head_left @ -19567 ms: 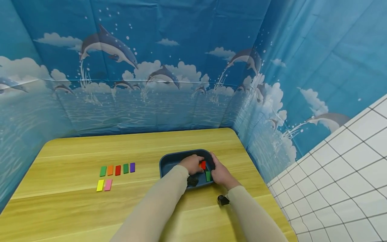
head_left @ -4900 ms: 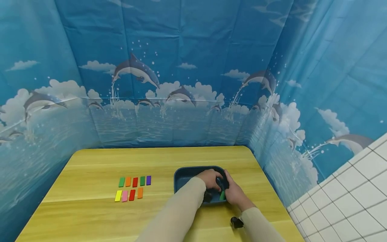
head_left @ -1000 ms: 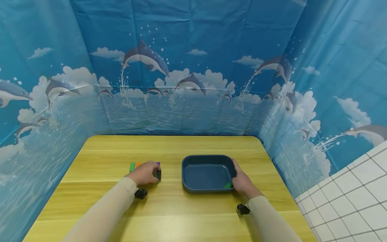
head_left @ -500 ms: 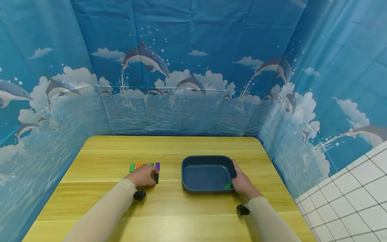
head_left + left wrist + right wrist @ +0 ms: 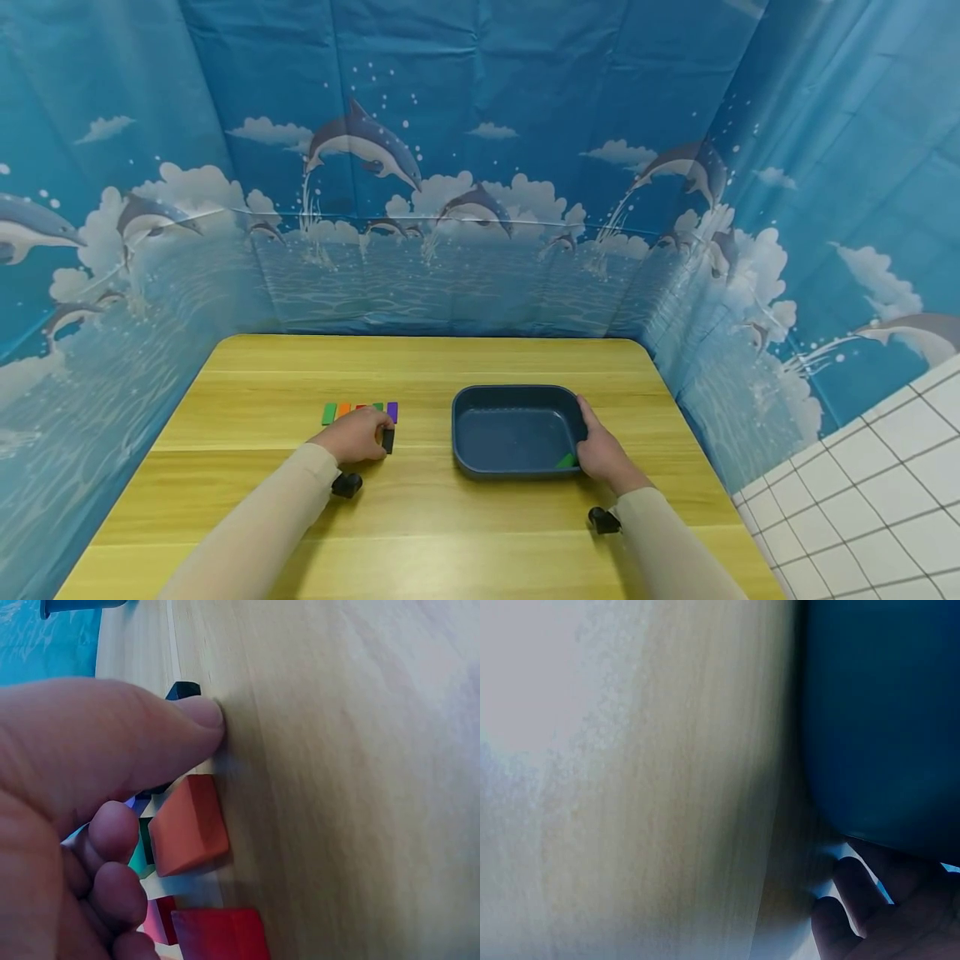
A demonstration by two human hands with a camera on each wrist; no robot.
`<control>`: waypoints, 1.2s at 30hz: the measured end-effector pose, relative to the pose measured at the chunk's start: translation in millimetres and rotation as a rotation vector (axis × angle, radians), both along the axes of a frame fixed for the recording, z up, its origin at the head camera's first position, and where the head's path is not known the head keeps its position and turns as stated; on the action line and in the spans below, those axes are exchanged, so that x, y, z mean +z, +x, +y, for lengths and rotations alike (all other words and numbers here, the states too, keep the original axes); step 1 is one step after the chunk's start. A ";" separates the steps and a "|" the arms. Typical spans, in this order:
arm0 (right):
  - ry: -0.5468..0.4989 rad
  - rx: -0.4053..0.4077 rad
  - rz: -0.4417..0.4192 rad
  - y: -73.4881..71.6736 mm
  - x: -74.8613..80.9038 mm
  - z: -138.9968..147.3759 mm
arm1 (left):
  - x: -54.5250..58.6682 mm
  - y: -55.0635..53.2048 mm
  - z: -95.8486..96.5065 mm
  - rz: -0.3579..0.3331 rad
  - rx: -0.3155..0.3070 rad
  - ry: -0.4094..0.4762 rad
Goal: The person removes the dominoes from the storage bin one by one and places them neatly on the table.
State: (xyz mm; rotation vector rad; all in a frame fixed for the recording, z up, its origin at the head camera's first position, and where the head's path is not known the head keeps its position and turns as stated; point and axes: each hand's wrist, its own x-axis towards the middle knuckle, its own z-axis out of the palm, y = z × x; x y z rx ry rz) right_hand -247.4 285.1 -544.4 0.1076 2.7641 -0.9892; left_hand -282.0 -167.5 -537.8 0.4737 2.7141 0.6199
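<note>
My left hand (image 5: 358,436) pinches a small black block (image 5: 387,441) between thumb and fingers, low over the table, beside an orange block (image 5: 191,825) and a red block (image 5: 221,934) in the left wrist view. Just behind the hand runs a row of coloured blocks: green (image 5: 329,414), orange (image 5: 344,410), red, green and purple (image 5: 392,412), partly covered by the hand. My right hand (image 5: 603,454) grips the right wall of a dark blue tray (image 5: 517,475). One green block (image 5: 566,461) lies in the tray's near right corner.
The wooden table (image 5: 450,533) has rounded far corners. Blue dolphin-print curtains (image 5: 465,250) stand behind and on both sides, with a white tiled surface (image 5: 885,475) at right. A black wrist device (image 5: 347,484) sits below the left hand, another (image 5: 602,521) below the right.
Since 4.9 s ago my left hand has left the tray and carried the black block to the rows; lately it shifted slightly left. Earlier, red and orange blocks joined the front row. The right hand stays.
</note>
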 end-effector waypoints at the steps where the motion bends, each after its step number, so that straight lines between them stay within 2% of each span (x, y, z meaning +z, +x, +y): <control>1: -0.003 0.000 -0.001 -0.1 -0.1 0.2 | 0.4 0.1 0.1 0.001 0.001 0.000; 9: -0.001 -0.002 0.004 0.4 -2.1 1.8 | -0.8 -1.1 0.1 0.002 -0.007 -0.007; 12: 0.002 -0.007 0.004 1.0 -2.5 2.6 | 2.4 -1.6 0.7 -0.006 -0.005 -0.002; 15: 0.001 -0.013 -0.001 0.8 -2.3 2.6 | 11.6 -3.0 3.6 -0.008 -0.009 0.026; 19: 0.001 -0.012 -0.005 0.4 -1.2 1.9 | 33.7 -5.6 18.4 -0.005 -0.047 0.107; 23: 0.006 -0.002 0.004 0.3 -0.2 1.5 | 57.5 -10.3 50.1 -0.001 -0.130 0.182; 29: 0.008 0.013 0.012 0.7 0.6 2.3 | 84.2 -24.2 119.3 -0.014 -0.292 0.240; 33: 0.004 0.000 0.009 1.8 1.2 2.2 | 89.8 -38.6 167.2 0.007 -0.391 0.226; 36: -0.005 -0.007 0.013 3.1 0.8 2.3 | 85.2 -46.7 197.8 0.017 -0.438 0.184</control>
